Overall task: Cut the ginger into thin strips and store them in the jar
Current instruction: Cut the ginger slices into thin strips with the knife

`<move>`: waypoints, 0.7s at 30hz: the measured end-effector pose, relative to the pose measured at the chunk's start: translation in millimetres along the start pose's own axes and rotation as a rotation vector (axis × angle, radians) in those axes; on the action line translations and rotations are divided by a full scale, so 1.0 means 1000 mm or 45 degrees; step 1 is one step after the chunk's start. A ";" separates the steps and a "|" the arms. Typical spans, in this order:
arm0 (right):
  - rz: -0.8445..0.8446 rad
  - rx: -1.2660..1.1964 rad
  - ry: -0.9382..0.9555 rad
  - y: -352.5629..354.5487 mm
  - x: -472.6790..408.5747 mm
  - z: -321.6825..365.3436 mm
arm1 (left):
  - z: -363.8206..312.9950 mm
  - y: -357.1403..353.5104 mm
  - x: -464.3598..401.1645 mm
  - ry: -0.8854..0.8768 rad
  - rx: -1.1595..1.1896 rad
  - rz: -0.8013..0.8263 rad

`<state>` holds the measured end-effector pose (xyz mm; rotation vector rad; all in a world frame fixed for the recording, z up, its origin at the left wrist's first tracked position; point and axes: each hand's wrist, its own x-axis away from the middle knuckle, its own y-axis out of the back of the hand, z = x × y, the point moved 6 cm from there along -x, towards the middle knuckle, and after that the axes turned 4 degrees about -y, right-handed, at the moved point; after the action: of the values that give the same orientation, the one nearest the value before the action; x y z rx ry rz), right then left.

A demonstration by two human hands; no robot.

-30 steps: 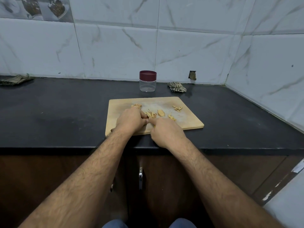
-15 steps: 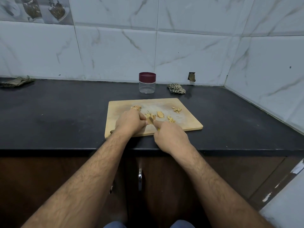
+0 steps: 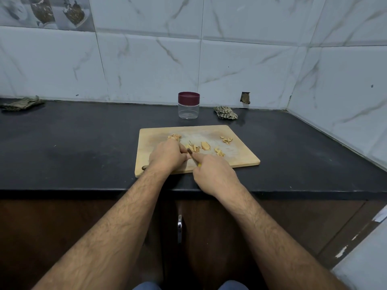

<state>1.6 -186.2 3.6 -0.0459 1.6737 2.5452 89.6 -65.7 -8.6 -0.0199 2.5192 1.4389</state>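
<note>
On the black desk (image 3: 83, 147) lies a wooden cutting board (image 3: 240, 158), and both hands work at its near left part. The left hand (image 3: 167, 156) is curled, knuckles up, with its fingertips pressed down on the board; whatever ginger it may pin there is hidden beneath the fingers. The right hand (image 3: 215, 174) is closed round a knife (image 3: 191, 154) — only a bit of yellow handle and a short dark blade show past the extended forefinger, which lies along the top. The blade tip sits just beside the left fingertips. Cut ginger strips (image 3: 192, 147) lie right at the blade, a larger ginger slice (image 3: 205, 145) just to their right, and smaller heaps of pieces farther right. A rough lump (image 3: 174, 137) sits beyond the left hand. The jar (image 3: 188, 105) — clear, with a maroon lid on — stands beyond the board near the tiled wall, with a crumpled cloth (image 3: 225, 112) to its right.
</note>
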 end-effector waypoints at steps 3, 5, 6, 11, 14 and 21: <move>-0.003 0.010 0.007 -0.001 -0.001 0.001 | 0.000 0.000 0.000 0.002 0.006 0.013; 0.002 0.019 0.006 -0.001 -0.002 0.001 | -0.001 0.000 0.000 -0.002 0.015 0.013; 0.007 0.024 0.006 -0.001 -0.002 0.001 | -0.001 0.000 0.000 -0.005 0.019 0.010; 0.028 0.071 0.038 0.000 -0.005 0.004 | 0.000 0.001 0.000 -0.005 0.019 -0.006; 0.036 0.114 0.052 0.001 -0.009 0.009 | 0.000 -0.001 0.000 -0.001 0.034 0.005; 0.050 0.160 0.035 0.002 0.011 -0.001 | 0.001 0.000 -0.003 0.011 0.054 0.019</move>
<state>-9.6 -187.3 4.6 -0.0401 1.8589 2.4713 93.0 -65.6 -8.5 -0.0001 2.5612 1.3933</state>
